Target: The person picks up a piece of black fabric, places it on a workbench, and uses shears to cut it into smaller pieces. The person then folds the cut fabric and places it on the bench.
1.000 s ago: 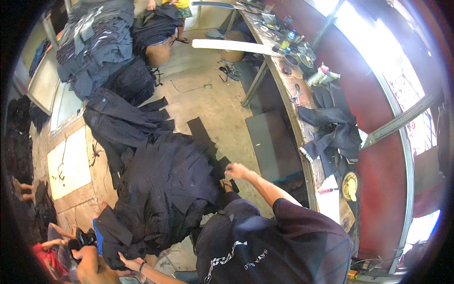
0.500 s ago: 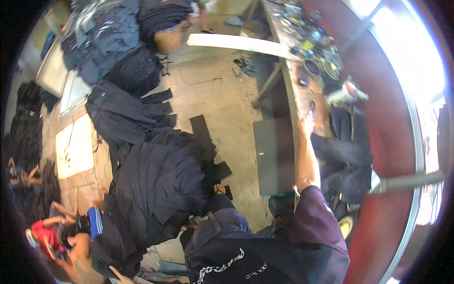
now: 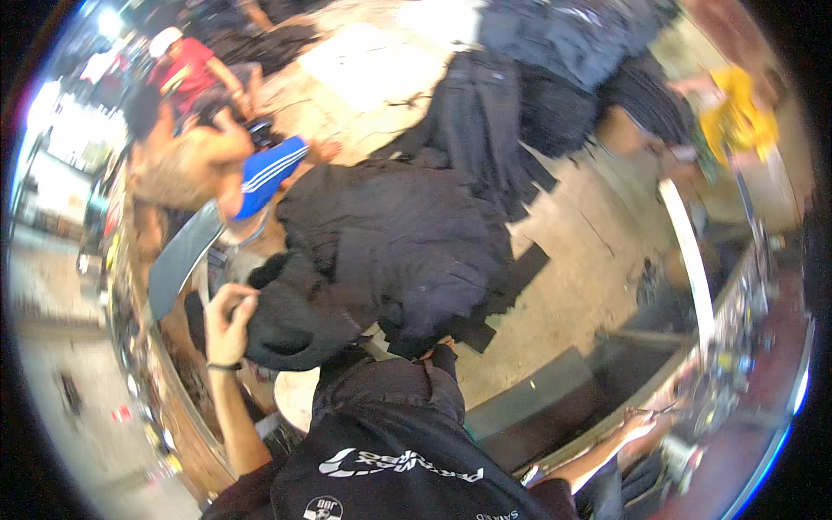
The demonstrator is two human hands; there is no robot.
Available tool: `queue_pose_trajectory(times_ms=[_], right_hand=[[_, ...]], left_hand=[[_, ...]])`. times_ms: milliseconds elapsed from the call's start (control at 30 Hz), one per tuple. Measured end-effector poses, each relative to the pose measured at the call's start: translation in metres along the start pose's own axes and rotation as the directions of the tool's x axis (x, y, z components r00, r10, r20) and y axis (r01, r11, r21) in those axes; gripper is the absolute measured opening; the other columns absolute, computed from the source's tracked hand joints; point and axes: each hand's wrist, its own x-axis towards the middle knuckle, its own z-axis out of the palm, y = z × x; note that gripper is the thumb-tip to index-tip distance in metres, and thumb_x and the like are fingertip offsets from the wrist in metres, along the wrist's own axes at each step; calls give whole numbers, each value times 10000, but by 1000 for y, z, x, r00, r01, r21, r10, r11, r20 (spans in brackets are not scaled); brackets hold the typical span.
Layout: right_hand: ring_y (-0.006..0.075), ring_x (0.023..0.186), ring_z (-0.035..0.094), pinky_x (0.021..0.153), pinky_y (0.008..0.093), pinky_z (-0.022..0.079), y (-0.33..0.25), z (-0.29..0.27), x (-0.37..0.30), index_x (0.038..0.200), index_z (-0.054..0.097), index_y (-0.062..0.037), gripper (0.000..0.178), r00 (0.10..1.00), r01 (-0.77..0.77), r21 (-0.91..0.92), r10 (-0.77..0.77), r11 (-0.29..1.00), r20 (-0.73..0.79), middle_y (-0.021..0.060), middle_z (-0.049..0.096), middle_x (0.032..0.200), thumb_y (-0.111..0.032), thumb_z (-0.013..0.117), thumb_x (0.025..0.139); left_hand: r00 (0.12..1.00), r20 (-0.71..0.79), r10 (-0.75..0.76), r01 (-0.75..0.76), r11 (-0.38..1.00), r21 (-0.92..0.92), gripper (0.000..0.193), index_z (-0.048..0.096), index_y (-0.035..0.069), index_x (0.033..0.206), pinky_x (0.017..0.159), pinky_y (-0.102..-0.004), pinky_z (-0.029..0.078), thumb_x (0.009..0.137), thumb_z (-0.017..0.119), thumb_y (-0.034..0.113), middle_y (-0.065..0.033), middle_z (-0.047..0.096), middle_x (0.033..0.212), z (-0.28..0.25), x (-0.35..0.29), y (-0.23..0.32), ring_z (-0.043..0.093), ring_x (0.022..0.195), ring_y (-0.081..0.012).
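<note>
My left hand (image 3: 228,328), with a dark band at the wrist, is raised at the left with its fingers bent and a gap between thumb and forefinger. I see nothing held in it. Right beside it lies a heap of black cloth (image 3: 407,243), and a flat dark grey panel (image 3: 185,260) is just beyond the hand. My right hand (image 3: 639,425) reaches to the bench (image 3: 598,438) at the lower right. Its fingers are closed on a thin dark tool (image 3: 666,410), scissors-like in outline but blurred.
Two people, one in blue shorts (image 3: 270,178) and one in a red shirt (image 3: 192,71), sit at the left. Someone in a yellow shirt (image 3: 738,113) is at the far right. More dark cloth piles (image 3: 563,43) stand behind. A long white strip (image 3: 689,260) juts from the cluttered bench.
My view has swung left, so the cloth heap and the seated people show more fully. The left hand now shows clearly beside the cloth. My right hand has closed on the thin tool.
</note>
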Motion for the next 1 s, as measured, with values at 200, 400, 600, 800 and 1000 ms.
queue_pose_trajectory(times_ms=[200, 400, 600, 800, 1000], right_hand=[[192, 814, 651, 669, 331, 568, -144, 155, -330, 1462, 504, -83, 484, 724, -211, 133, 63, 968, 687, 73, 658, 993, -126, 638, 999], [130, 653, 608, 567, 294, 516, -233, 212, -646, 1366, 544, -69, 329, 208, -282, 170, -113, 944, 972, 37, 630, 817, -149, 638, 1061], [177, 706, 708, 600, 353, 617, -277, 218, -896, 1166, 530, -17, 210, -372, -68, 107, -125, 992, 920, 105, 717, 835, -84, 686, 1042], [162, 650, 688, 615, 316, 584, -282, 209, -1065, 1063, 537, -10, 142, -728, 135, 248, -74, 959, 682, 128, 737, 807, -92, 653, 1060], [157, 723, 742, 645, 302, 612, -273, 227, -1171, 1172, 685, 68, 200, -845, 186, 377, -48, 907, 532, 141, 771, 851, -93, 636, 1064]], left_hand=[[985, 140, -103, 128, 975, -184, 199, 746, -11, 1004, 788, -302, 532, 993, 742, 188, -47, 726, 870, -6, -2, -60, 663, 858, -103], [984, 115, -132, 157, 959, -238, 272, 736, 59, 993, 594, -337, 401, 958, 770, 326, -34, 534, 634, -64, 4, -174, 494, 600, -130], [912, -9, -410, 358, 806, -470, 301, 687, 57, 1063, 635, -336, 414, 993, 738, 344, -32, 595, 712, -128, -25, -279, 508, 666, -119], [715, -272, -644, 331, 655, -680, 443, 735, -14, 943, 816, -306, 484, 1103, 595, 375, -26, 658, 790, -163, -78, -373, 592, 828, -108], [403, -418, -815, 379, 564, -734, 516, 734, 3, 1000, 876, -304, 463, 1092, 579, 486, -33, 698, 920, -192, -86, -454, 604, 927, -124]])
